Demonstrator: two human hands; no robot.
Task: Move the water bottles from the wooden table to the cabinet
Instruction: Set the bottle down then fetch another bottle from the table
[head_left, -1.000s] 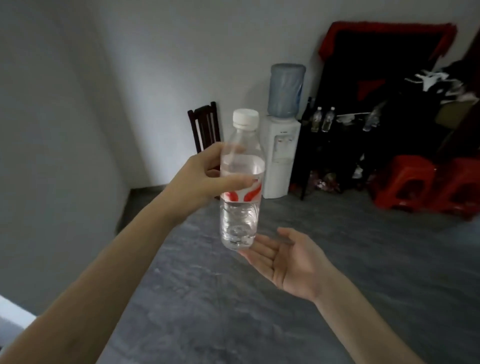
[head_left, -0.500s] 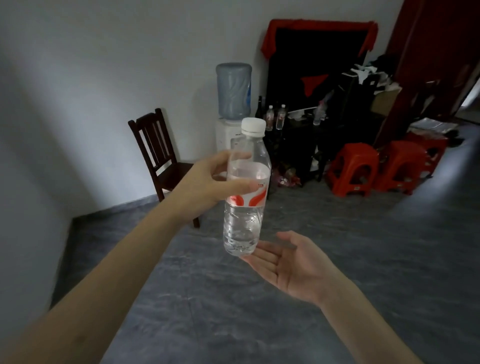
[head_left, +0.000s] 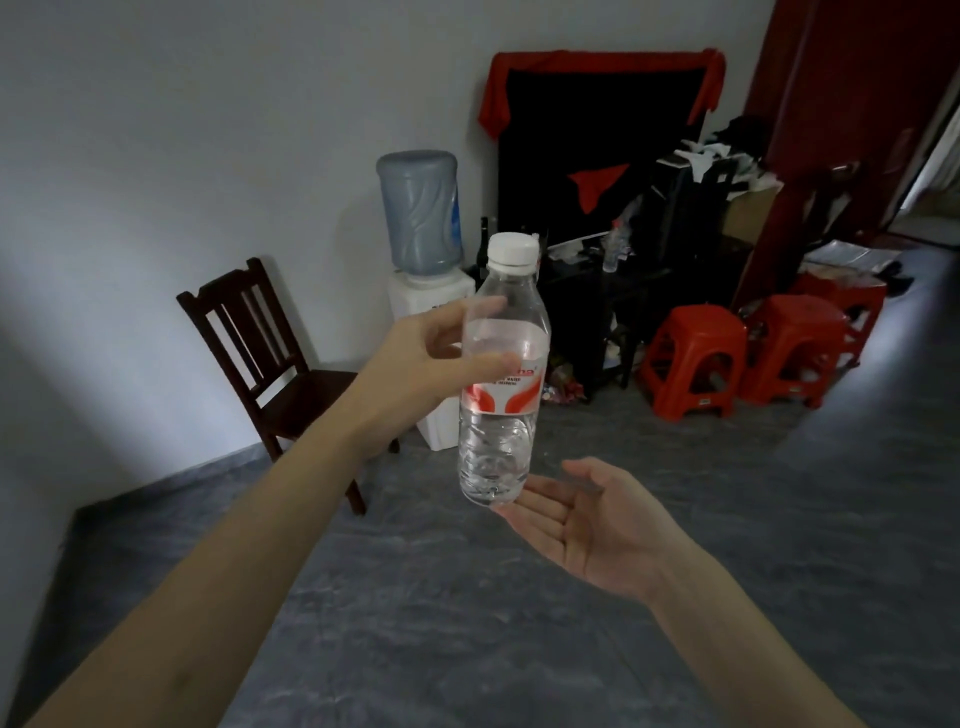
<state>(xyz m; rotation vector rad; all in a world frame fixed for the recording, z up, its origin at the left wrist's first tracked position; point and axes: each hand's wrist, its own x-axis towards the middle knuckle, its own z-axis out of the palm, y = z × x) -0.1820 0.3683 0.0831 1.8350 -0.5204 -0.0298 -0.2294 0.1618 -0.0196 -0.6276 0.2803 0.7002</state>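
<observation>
The left hand (head_left: 415, 364) is gripping a clear water bottle (head_left: 501, 384) upright in the air, thumb and fingers (head_left: 483, 306) curling round its upper half. Just beneath the bottle's base, the right hand (head_left: 587, 525) is lying palm up, fingers relaxed and spread, holding nothing. Behind the bottle, a water dispenser (head_left: 421, 244) is standing against the wall.

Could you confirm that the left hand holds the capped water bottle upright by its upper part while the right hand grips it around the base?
Not quite: in the head view the right hand lies open, palm up, under the water bottle, not gripping it. The left hand does hold it upright, capped.
</observation>
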